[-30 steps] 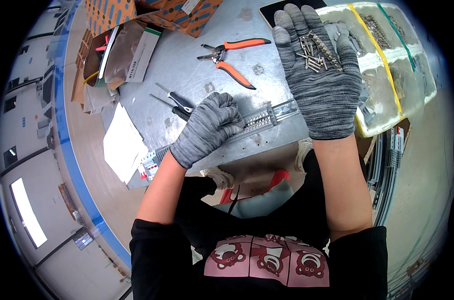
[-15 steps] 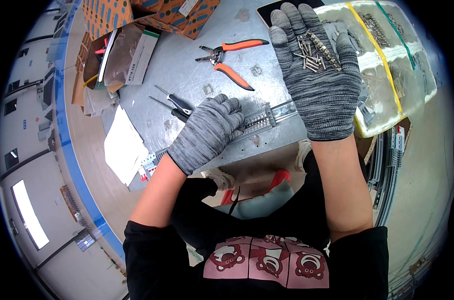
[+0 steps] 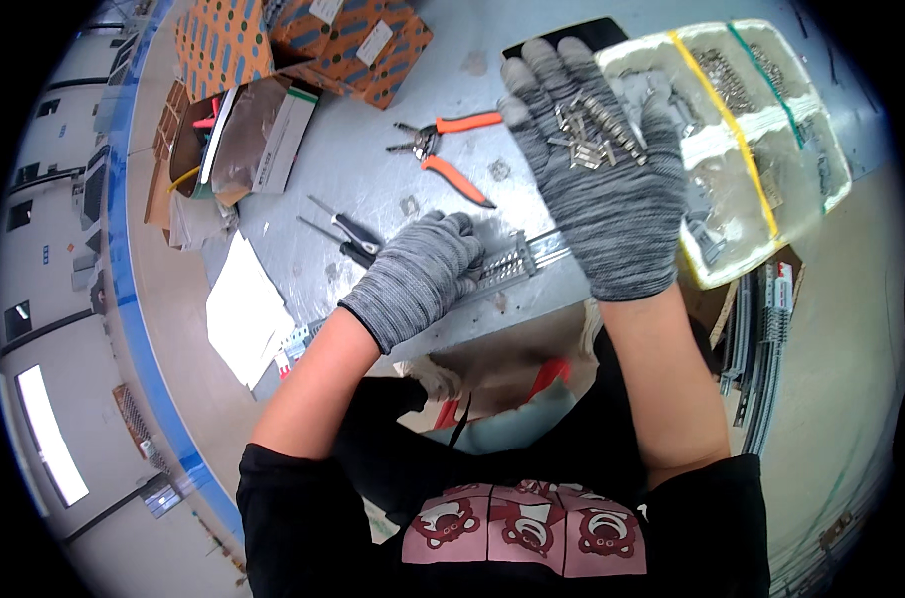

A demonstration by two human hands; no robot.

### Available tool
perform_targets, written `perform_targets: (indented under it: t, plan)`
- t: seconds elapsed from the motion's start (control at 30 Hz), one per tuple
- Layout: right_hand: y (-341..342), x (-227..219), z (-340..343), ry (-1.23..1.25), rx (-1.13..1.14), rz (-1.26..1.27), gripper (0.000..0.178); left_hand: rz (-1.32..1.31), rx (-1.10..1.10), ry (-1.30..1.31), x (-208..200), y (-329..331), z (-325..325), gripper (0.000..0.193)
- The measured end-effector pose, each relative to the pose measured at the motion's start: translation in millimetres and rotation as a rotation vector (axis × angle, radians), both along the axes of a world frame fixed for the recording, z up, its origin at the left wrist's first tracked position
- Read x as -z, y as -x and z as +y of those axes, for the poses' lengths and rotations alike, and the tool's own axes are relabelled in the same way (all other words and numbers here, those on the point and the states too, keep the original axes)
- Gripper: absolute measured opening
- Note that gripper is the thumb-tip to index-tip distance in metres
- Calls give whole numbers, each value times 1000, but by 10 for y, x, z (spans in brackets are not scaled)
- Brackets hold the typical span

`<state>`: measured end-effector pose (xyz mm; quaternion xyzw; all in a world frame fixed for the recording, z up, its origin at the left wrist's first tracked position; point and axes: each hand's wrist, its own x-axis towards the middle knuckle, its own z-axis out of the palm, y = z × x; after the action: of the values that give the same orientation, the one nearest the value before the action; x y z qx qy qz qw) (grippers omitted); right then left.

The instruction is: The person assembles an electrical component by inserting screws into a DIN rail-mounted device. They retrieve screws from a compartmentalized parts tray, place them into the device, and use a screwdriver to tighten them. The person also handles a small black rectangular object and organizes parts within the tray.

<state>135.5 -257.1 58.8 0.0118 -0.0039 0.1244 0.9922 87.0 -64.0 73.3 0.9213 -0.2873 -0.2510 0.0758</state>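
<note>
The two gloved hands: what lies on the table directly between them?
In the head view, a metal rail with a row of small silver-coloured fittings lies between the left hand and the right hand.

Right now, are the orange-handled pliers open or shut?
Open. The pliers lie with handles spread wide and jaw tips apart.
</note>
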Motion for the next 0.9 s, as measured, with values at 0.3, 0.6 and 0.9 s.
perform_targets:
  t: [0.3, 0.6, 0.9]
  plan:
    - [-10, -35, 36, -156, -85, -50, 72, 551, -159, 189, 234, -438, 261, 51]
    - [44, -121, 46, -116, -94, -65, 74, -233, -632, 934, -286, -191, -105, 16]
    - [76, 12, 156, -116, -100, -106, 73, -424, -375, 344, -460, -214, -532, 20]
